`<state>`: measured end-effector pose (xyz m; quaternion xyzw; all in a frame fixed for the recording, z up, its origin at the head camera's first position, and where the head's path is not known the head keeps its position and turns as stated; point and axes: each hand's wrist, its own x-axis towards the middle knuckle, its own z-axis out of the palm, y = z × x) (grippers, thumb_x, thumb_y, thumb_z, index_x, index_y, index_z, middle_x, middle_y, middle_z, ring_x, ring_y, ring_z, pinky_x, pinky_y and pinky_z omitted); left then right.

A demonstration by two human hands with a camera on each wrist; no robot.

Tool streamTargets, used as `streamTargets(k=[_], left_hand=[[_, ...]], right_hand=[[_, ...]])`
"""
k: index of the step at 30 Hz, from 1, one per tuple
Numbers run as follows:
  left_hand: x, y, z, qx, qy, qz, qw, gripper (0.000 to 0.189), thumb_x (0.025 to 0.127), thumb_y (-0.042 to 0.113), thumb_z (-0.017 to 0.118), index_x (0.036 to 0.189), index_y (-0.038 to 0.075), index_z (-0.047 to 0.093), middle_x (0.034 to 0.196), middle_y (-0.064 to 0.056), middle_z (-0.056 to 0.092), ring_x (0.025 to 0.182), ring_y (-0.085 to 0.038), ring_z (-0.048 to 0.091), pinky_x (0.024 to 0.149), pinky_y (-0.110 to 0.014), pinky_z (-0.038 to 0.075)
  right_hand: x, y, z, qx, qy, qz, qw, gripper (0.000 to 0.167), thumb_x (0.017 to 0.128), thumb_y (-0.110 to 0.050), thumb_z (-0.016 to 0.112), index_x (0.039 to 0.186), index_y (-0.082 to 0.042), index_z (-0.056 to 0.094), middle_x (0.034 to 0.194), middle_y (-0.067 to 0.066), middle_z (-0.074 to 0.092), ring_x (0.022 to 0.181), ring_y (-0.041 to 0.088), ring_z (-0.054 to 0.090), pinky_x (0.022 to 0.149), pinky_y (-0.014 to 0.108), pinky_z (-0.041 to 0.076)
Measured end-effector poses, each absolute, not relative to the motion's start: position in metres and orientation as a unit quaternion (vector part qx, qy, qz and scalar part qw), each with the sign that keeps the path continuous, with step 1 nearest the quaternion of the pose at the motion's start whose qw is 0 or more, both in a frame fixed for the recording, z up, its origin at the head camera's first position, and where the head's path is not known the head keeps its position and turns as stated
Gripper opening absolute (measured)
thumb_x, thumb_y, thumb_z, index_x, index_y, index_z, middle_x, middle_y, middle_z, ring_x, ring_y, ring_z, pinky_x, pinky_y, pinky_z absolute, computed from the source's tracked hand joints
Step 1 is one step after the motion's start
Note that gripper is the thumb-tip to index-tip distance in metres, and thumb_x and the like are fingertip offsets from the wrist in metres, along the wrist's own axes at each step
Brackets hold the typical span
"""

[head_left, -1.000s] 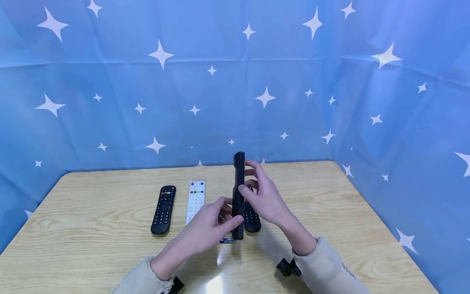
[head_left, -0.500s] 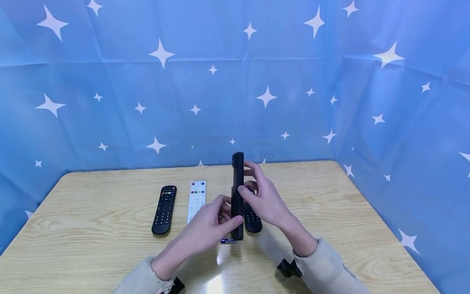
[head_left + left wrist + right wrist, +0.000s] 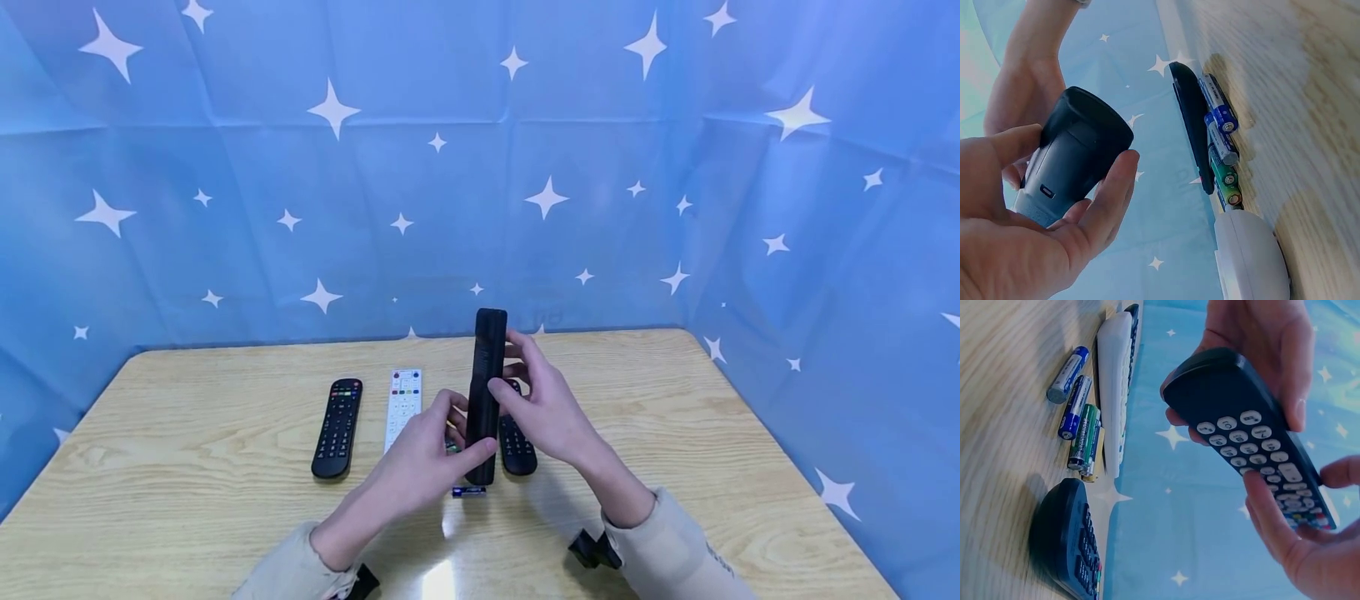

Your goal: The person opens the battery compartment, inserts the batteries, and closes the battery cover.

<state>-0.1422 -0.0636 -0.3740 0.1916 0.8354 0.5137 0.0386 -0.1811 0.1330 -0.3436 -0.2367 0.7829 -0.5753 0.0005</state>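
A black remote control (image 3: 486, 383) is held tilted above the table, between both hands. My left hand (image 3: 420, 454) grips its lower end, thumb on the near side and fingers around the other. Higher up, my right hand (image 3: 551, 408) pinches the remote's right side. Its dark back faces the head camera, while rows of white buttons (image 3: 1249, 449) show in the right wrist view. In the left wrist view a small slot (image 3: 1047, 191) is visible on the back, near the rounded end.
Several loose batteries (image 3: 1075, 407), blue and green, lie beneath the hands. A white remote (image 3: 402, 408) and a black remote (image 3: 337, 429) lie to the left on the wooden table (image 3: 187, 450). Another black remote (image 3: 517, 446) lies behind the right hand. A blue starred curtain (image 3: 450, 183) hangs behind.
The held remote has rotated, so more of its back shows in the head view. Both hands keep their grip in nearly the same place.
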Motion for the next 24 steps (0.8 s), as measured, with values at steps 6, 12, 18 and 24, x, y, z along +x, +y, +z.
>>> streamTargets(k=[6,12,18,24], left_hand=[[-0.1424,-0.0640,-0.3745,0.185,0.837,0.514,0.027,0.050,0.095,0.038,0.075,0.124,0.004,0.052,0.093,0.000,0.063,0.081,-0.014,0.063,0.066,-0.030,0.055],[-0.1421,-0.0640,-0.3770,0.191,0.847,0.496,0.007,0.051,0.094,0.039,0.076,0.122,0.004,0.051,0.090,0.002,0.063,0.077,-0.012,0.062,0.065,-0.029,0.055],[-0.1421,-0.0631,-0.3771,0.193,0.851,0.488,-0.015,0.050,0.092,0.037,0.079,0.120,0.005,0.052,0.089,0.002,0.062,0.075,-0.011,0.061,0.065,-0.028,0.055],[-0.1398,-0.0615,-0.3767,0.200,0.850,0.486,-0.026,0.045,0.094,0.030,0.077,0.122,0.004,0.053,0.090,0.000,0.062,0.073,-0.010,0.062,0.063,-0.027,0.055]], right_hand=[[-0.1802,0.1316,-0.3422,-0.243,0.782,-0.574,-0.010,0.055,0.104,-0.013,0.060,0.155,-0.014,0.037,0.137,0.015,0.052,0.110,0.032,0.060,0.074,0.042,0.061],[-0.1805,0.1313,-0.3431,-0.235,0.787,-0.570,-0.030,0.049,0.104,-0.015,0.063,0.149,-0.011,0.045,0.128,0.014,0.056,0.105,0.030,0.061,0.071,0.046,0.060],[-0.1827,0.1332,-0.3426,-0.222,0.778,-0.586,-0.043,0.043,0.102,-0.010,0.065,0.143,-0.008,0.052,0.122,0.014,0.059,0.099,0.030,0.063,0.067,0.049,0.060],[-0.1839,0.1378,-0.3407,-0.204,0.770,-0.604,-0.037,0.039,0.101,-0.005,0.064,0.139,-0.004,0.054,0.119,0.017,0.061,0.098,0.031,0.065,0.066,0.046,0.061]])
